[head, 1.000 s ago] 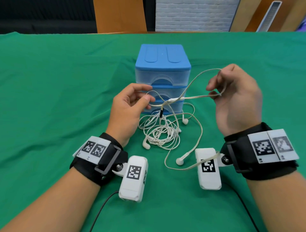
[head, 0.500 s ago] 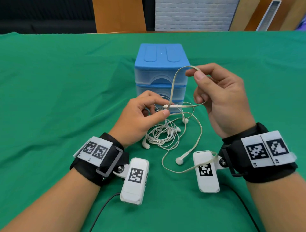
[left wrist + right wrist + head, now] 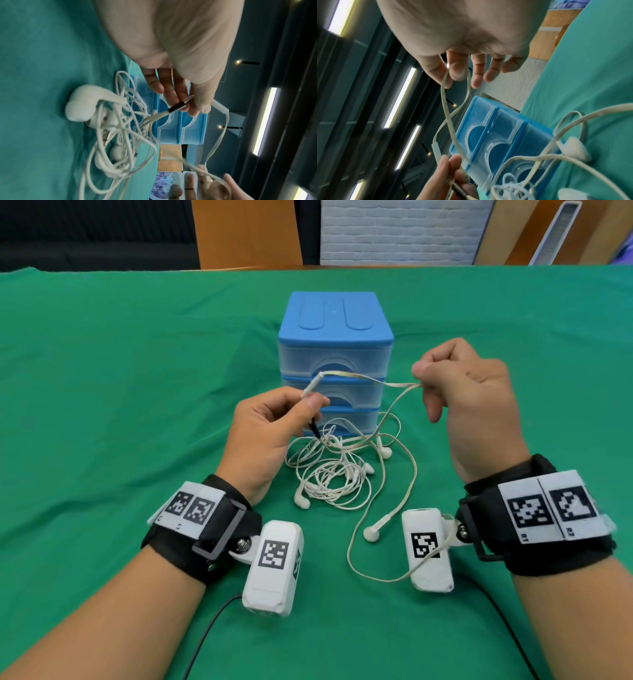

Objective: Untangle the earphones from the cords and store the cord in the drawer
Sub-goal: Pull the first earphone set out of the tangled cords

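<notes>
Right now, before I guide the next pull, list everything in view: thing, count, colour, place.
Table cloth: one, green, covers the table.
Drawer unit: one, blue with three clear drawers, all shut, centre, behind the cords.
Tangle of cords with earbuds: one pile, white, on the cloth before the unit.
Flat cord: one, cream, lifted between both hands, trailing down to the cloth.
Wrist cameras: two, white, below the wrists.
Left hand: pinches the flat cord near its black section.
Right hand: pinches a loop of the flat cord.
</notes>
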Demonstrator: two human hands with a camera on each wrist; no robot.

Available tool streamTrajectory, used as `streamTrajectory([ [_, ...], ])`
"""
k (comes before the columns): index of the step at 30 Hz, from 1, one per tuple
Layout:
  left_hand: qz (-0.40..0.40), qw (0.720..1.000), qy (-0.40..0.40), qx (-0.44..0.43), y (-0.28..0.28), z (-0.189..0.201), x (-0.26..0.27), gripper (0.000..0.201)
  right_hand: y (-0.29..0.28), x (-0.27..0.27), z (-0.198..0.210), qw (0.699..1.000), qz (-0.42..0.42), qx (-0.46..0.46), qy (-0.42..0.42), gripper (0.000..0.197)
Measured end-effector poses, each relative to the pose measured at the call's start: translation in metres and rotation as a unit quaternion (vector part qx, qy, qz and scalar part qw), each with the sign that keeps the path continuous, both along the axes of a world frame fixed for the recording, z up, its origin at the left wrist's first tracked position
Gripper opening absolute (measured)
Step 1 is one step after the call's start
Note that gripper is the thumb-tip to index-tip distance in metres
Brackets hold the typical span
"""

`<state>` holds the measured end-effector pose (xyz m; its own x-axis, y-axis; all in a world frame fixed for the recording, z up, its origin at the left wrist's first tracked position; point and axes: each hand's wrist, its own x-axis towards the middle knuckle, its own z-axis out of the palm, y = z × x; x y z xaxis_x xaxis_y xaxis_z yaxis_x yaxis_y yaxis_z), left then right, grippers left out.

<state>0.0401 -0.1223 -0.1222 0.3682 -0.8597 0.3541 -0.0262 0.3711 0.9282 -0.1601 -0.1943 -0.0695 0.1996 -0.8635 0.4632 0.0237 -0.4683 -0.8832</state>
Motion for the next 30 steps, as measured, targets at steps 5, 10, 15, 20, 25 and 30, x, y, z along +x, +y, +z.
streamTrajectory([
  [5,-0.001,0.998,0.059,-0.002,-0.001,0.001,0.004,0.02,-0.005,0.0,-0.008,0.985,-0.021,0.028,0.171,0.006],
  [10,-0.011,0.998,0.059,-0.002,0.0,0.002,0.002,0.029,-0.01,-0.001,-0.013,0.974,-0.058,0.039,0.218,0.044],
  [15,-0.032,0.997,0.07,-0.001,0.001,0.005,0.002,0.031,-0.011,-0.004,-0.008,0.986,-0.075,0.047,0.144,0.03],
  [20,-0.07,0.996,0.055,0.009,0.005,0.01,0.0,0.034,-0.01,-0.003,-0.006,0.99,-0.099,-0.011,0.099,0.011],
  [25,-0.099,0.995,0.011,0.018,0.009,0.014,-0.002,0.03,-0.001,-0.002,0.003,0.994,-0.035,-0.083,0.069,0.008],
  [30,-0.099,0.994,-0.037,-0.002,0.011,0.014,-0.009,0.019,0.016,0.007,0.003,0.975,0.123,-0.08,0.166,0.032],
])
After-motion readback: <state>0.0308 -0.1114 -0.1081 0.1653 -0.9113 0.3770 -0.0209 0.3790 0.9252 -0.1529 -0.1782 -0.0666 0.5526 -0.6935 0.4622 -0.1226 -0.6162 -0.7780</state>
